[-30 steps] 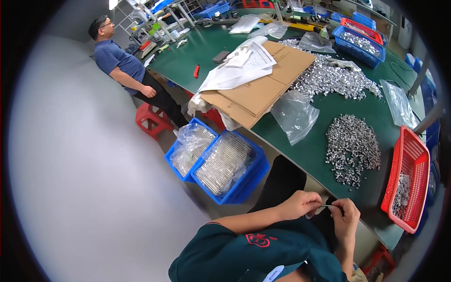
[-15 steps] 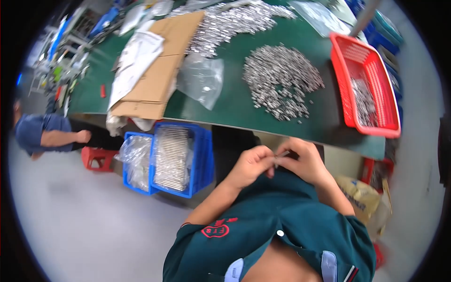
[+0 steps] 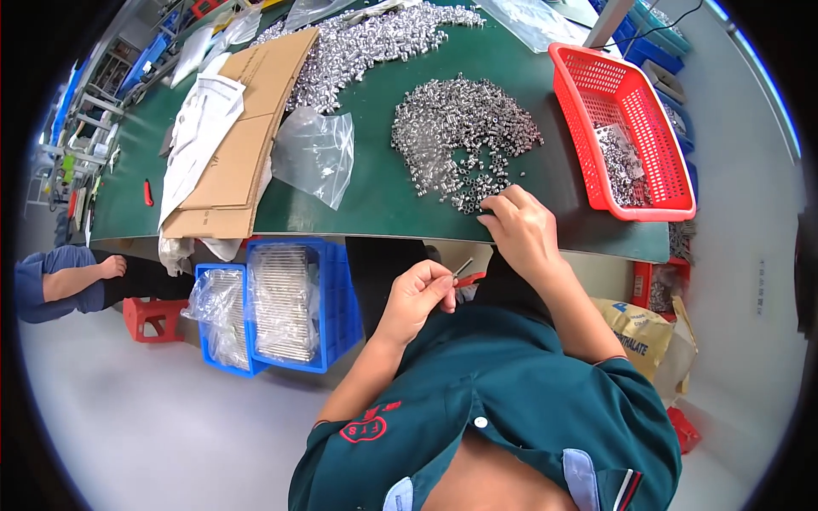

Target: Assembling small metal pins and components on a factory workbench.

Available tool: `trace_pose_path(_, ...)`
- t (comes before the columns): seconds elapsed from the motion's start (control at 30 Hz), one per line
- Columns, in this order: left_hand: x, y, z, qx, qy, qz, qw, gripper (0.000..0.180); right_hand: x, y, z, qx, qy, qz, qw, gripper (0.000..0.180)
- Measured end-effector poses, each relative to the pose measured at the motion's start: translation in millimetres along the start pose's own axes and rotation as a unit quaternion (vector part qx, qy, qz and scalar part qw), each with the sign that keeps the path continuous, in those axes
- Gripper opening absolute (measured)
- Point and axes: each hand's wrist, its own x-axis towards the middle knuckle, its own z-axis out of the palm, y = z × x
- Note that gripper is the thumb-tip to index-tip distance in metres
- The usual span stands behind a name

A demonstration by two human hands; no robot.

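My left hand [image 3: 416, 302] is closed over the front of my shirt, with a thin metal rod [image 3: 464, 266] pinched between thumb and fingers, its end pointing up and right. A red piece [image 3: 470, 279] shows beside those fingertips; I cannot tell whether it is held or lies behind. On the green table [image 3: 375, 217], my right hand [image 3: 524, 232] touches the near edge of a pile of small metal rings [image 3: 460, 128]. Its thumb and fingers are bent together, and what lies between the tips is hidden.
A red plastic basket [image 3: 575, 128] with metal parts stands at the right. A clear bag [image 3: 315, 157] and flattened cardboard [image 3: 230, 196] lie left of the pile, a larger heap of metal parts [image 3: 366, 47] behind. Blue crates [image 3: 341, 294] stand below the table edge; another person [image 3: 72, 272] sits at far left.
My hands were together in front of me. The right one has moved forward to the ring pile, while the left keeps the rod near my body. The view has shifted slightly.
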Motion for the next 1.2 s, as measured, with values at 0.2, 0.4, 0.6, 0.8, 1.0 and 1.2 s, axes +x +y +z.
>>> trace_pose_path(0.2, 3.1, 2.0, -1.7, 0.003, 0.006, 0.012, 1.0, 0.013, 3.3, 3.1, 3.0, -0.002, -0.012, -0.019, 1.0, 0.011)
trace_pose_path(0.4, 8.6, 0.8, -2.7, 0.024, 0.031, 0.033, 0.999, 0.012, -7.3, -11.1, -15.2, 0.366, -0.116, 0.204, 0.9, 0.008)
trace_pose_path(0.6, 7.1, 2.8, 2.1, 0.071, 0.034, 0.033, 0.996, 0.011, -19.4, -14.5, -15.5, 0.629, -0.194, 0.363, 0.659, 0.007)
trace_pose_path(0.8, 2.6, 5.6, 3.4, 0.188, 0.04, 0.076, 0.978, 0.009, -21.7, -8.2, -15.1, 0.688, -0.236, 0.396, 0.561, 0.007)
trace_pose_path(1.0, 1.1, 7.4, 8.5, 0.23, 0.063, 0.096, 0.966, 0.008, -27.3, -10.7, -13.7, 0.717, -0.234, 0.408, 0.514, 0.008)
trace_pose_path(1.2, 1.7, 1.7, 8.5, 0.19, 0.058, 0.082, 0.977, 0.009, -32.3, -24.8, -14.3, 0.648, -0.174, 0.374, 0.64, 0.009)
